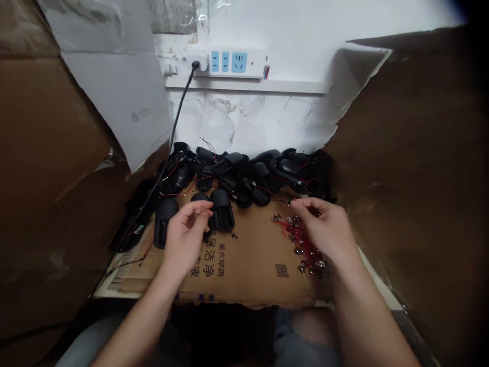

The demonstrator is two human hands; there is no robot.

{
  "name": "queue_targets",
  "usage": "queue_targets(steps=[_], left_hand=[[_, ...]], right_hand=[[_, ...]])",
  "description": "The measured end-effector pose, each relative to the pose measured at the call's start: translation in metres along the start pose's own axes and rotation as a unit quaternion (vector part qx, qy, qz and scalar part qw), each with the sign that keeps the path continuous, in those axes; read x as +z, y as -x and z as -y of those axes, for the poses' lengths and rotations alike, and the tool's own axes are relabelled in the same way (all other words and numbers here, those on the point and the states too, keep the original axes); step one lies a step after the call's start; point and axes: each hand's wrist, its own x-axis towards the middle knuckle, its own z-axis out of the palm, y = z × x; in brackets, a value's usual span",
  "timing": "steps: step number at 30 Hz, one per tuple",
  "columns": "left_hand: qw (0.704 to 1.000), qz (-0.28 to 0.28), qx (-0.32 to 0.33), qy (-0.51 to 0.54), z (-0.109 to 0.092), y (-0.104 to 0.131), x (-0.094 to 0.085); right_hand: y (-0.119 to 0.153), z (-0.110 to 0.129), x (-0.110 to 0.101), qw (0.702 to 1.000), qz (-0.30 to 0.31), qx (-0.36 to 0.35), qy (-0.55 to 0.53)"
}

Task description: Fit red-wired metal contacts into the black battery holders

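My left hand (190, 230) is over the left part of the cardboard, its fingers curled beside a black plastic shell (222, 211); whether anything is between them is too small to tell. Another black shell (164, 219) lies just left of that hand. On the right, my right hand (324, 224) pinches a tiny metal piece (292, 201) between thumb and fingertips. Beneath and left of this hand lies a pile of small metal parts with red wires (299, 239). A small dark piece (234, 235) rests near the middle of the cardboard.
Many black shells with thin red wires (260, 176) are heaped along the back wall. A power strip (239, 62) is mounted above, and its black cable (175, 122) runs down to the left. Brown cardboard walls (412, 153) flank both sides. Printed cardboard (252, 275) covers the worktop.
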Motion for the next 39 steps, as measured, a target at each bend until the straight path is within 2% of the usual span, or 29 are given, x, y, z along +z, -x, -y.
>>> queue_targets(steps=[3, 6, 9, 11, 14, 18, 21, 24, 27, 30, 33, 36, 39], left_hand=[[0.999, 0.046, 0.011, -0.002, 0.007, 0.013, 0.014], [0.994, 0.108, -0.014, 0.021, 0.011, 0.025, 0.025], [0.977, 0.181, -0.064, 0.087, 0.011, 0.031, 0.033], [0.970, 0.190, -0.088, 0.125, 0.011, 0.030, 0.035], [0.973, 0.168, -0.100, 0.121, 0.016, 0.026, 0.034], [0.984, 0.144, -0.082, 0.058, 0.020, 0.020, 0.028], [0.992, 0.091, -0.042, 0.073, 0.014, 0.012, 0.017], [0.993, 0.069, -0.019, 0.092, 0.006, 0.002, -0.001], [0.994, 0.073, -0.030, 0.080, 0.003, -0.006, -0.017], [0.988, 0.063, -0.057, 0.130, 0.005, -0.007, -0.023], [0.974, 0.068, -0.067, 0.203, 0.007, -0.004, -0.022], [0.977, 0.056, -0.055, 0.200, 0.008, -0.003, -0.018], [0.980, 0.044, -0.052, 0.190, 0.011, -0.003, -0.015]], right_hand=[[0.005, 0.010, 0.001, 0.993, 0.022, 0.048, -0.101], [0.016, 0.024, 0.008, 0.977, 0.088, 0.093, -0.171], [0.030, 0.039, 0.026, 0.955, 0.180, 0.063, -0.227], [0.037, 0.047, 0.040, 0.942, 0.218, 0.035, -0.253], [0.043, 0.050, 0.056, 0.937, 0.238, 0.029, -0.254], [0.041, 0.040, 0.060, 0.956, 0.246, 0.017, -0.161], [0.036, 0.029, 0.055, 0.977, 0.205, -0.041, 0.031], [0.031, 0.026, 0.055, 0.958, 0.153, -0.139, 0.200], [0.031, 0.038, 0.066, 0.954, 0.112, -0.202, 0.190], [0.034, 0.060, 0.089, 0.966, 0.156, -0.172, 0.117], [0.035, 0.072, 0.114, 0.969, 0.192, -0.131, 0.087], [0.031, 0.067, 0.128, 0.980, 0.183, -0.057, 0.042], [0.027, 0.053, 0.127, 0.980, 0.187, 0.038, -0.053]])
